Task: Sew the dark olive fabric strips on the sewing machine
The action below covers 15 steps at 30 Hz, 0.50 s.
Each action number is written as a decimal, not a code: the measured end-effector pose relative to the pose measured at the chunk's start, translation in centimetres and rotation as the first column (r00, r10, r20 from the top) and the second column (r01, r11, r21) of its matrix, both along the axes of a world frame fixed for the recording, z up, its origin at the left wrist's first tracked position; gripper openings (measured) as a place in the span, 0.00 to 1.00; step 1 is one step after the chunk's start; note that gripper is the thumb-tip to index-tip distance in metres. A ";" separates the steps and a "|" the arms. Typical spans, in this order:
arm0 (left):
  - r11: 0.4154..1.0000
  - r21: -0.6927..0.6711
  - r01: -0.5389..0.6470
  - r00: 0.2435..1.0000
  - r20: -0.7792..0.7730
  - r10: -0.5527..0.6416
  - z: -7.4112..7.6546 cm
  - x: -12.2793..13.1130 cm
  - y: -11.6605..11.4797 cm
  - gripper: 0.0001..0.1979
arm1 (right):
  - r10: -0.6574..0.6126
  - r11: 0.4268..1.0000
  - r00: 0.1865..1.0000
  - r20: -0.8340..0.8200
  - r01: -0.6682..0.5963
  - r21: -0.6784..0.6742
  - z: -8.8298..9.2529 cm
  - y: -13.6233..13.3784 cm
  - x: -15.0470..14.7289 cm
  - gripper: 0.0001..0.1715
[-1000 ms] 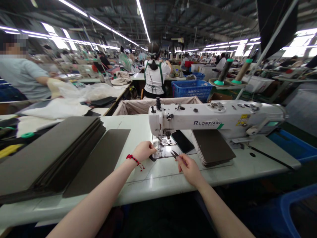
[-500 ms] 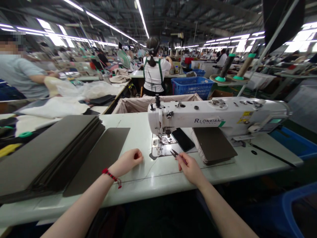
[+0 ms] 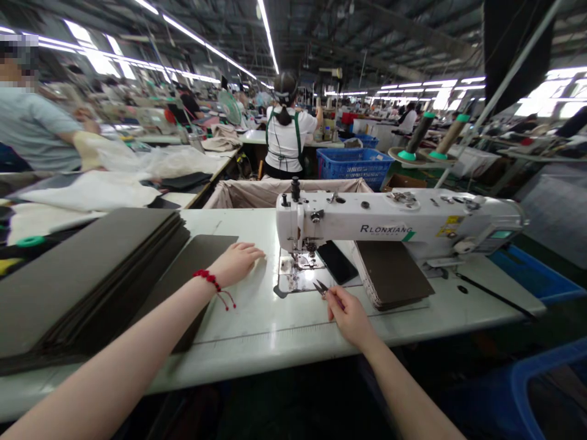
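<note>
My left hand point(image 3: 237, 263) is open, fingers stretched toward the sewing machine, over the table beside a single dark grey panel point(image 3: 202, 250). Nothing shows in it. In my right hand point(image 3: 349, 315) is a pair of thread snips point(image 3: 320, 287), its blades pointing up and left near the needle plate point(image 3: 298, 280). The white sewing machine point(image 3: 339, 220) stands just beyond both hands. A black phone point(image 3: 337, 261) lies right of the needle area. Under the machine's arm sits a stack of smaller dark panels point(image 3: 394, 269).
A tall stack of large dark grey panels point(image 3: 96, 263) fills the table's left side. Thread cones point(image 3: 416, 135) stand behind the machine. A fabric-lined bin point(image 3: 229, 194) and a blue basket point(image 3: 353, 166) are beyond the table. A blue tub point(image 3: 518, 379) is at lower right. Co-workers are farther off.
My left hand has moved forward and slightly left, its curled fingers now stretched out. My right hand keeps the snips in nearly the same place.
</note>
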State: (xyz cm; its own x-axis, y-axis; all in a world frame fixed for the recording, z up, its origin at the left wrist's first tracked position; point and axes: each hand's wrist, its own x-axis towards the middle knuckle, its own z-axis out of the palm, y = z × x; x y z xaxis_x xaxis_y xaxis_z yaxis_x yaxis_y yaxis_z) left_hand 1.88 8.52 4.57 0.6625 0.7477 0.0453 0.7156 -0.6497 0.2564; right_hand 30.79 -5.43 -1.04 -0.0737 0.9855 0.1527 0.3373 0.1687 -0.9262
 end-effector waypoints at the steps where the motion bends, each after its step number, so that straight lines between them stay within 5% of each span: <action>1: 1.000 0.010 0.006 1.000 -0.002 -0.006 -0.1 -0.3 0.0 0.21 | -0.001 1.000 1.000 0.000 0.001 -0.002 0.0 0.0 0.0 0.18; 6: 0.994 -0.006 0.109 0.993 -0.041 -0.109 -1.4 0.0 -1.0 0.20 | -0.001 1.000 1.000 0.003 0.001 -0.008 0.0 0.2 -0.1 0.18; 10: 0.990 0.093 -0.104 0.993 -0.037 0.108 -2.3 -0.4 0.9 0.24 | -0.001 1.000 1.000 0.009 0.001 -0.010 0.1 0.1 -0.1 0.17; 15: 0.980 0.131 -0.153 0.982 -0.090 0.165 -3.0 -2.1 3.0 0.24 | -0.001 1.000 1.000 0.008 0.001 -0.004 0.1 0.0 -0.2 0.18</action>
State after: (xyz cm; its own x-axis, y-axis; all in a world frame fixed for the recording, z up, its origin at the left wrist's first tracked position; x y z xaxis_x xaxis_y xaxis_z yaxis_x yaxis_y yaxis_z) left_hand -0.22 11.53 1.57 0.5417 0.8365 0.0829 0.8302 -0.5478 0.1030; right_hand 30.63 -5.45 -0.91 -0.0739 0.9862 0.1479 0.3449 0.1644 -0.9241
